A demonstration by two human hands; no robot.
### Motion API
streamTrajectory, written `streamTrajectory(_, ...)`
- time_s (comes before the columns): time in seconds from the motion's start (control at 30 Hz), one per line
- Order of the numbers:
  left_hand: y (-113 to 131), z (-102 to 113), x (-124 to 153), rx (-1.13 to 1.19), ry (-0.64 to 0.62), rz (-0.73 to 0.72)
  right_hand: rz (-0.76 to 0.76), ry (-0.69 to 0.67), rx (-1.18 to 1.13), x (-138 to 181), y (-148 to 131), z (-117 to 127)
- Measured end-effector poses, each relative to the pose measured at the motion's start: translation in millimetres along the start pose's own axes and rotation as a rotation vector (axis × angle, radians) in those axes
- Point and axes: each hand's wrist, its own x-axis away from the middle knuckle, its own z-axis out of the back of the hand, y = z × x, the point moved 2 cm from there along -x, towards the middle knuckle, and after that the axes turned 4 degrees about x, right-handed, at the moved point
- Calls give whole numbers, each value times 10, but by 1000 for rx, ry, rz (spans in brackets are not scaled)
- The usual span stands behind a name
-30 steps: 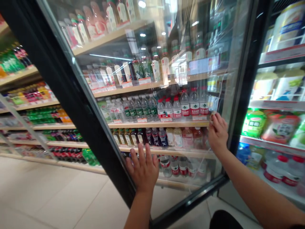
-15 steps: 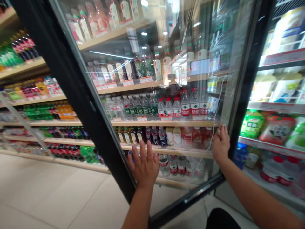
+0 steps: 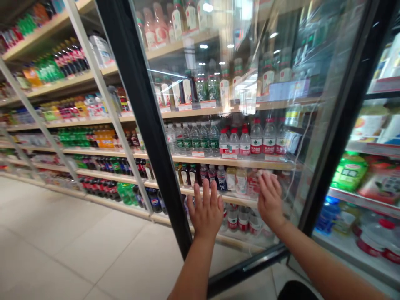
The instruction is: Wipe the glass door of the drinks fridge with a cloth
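We see the right grip (image 3: 271,200) drawn narrow, its fingers close together and bent over a small whitish wad (image 3: 266,172), of which only an edge shows past the fingertips; we cannot tell whether it is cloth or paper. The wad lies at 12 o'clock from the middle of that grip, apparently pressed to the glass pane (image 3: 243,110) of the refrigerator door. Its long axis is mostly hidden, though the strip we can see runs roughly from 9 to 3 o'clock, while the pane itself is longest from 12 to 6. The right hand, having the wad within it, is plainly the nearer one; from the left grip (image 3: 206,210) the wad sits at 2 o'clock, apart from it. We find that left grip wide, holding nothing, its fingers spread and pointing to 12 o'clock, and it seems to rest flat against the same pane. The black left upright (image 3: 148,125) of the door frame stands just beside it at 9 o'clock, and the bottom rail (image 3: 250,264) crosses at 6 o'clock below both hands. Through the glass, at 12 o'clock from the right hand, we make out red-capped bottles (image 3: 256,137) on a shelf, and at 2 o'clock, past the frame, a green pack (image 3: 349,171) in the lit refrigerator
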Motion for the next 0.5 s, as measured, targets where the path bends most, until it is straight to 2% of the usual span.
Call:
streamTrajectory(0.07,0,3,2,15,-5,3,84,-25,-25,-50,-188,-15)
streamTrajectory(0.2,8,5,12,37,4,12,136,29,-98,-555,-374,-35)
streamTrajectory(0.27,11,3,21,43,1,16,136,46,-131,-684,-474,-65)
streamTrajectory(0.33,11,1,29,42,2,18,159,31,-160,-630,-608,-99)
streamTrajectory(0.43,8,-4,37,28,5,8,267,-71,-205,-498,-810,-142)
streamTrajectory(0.5,6,-8,37,19,6,3,314,-102,-225,-589,-894,-148)
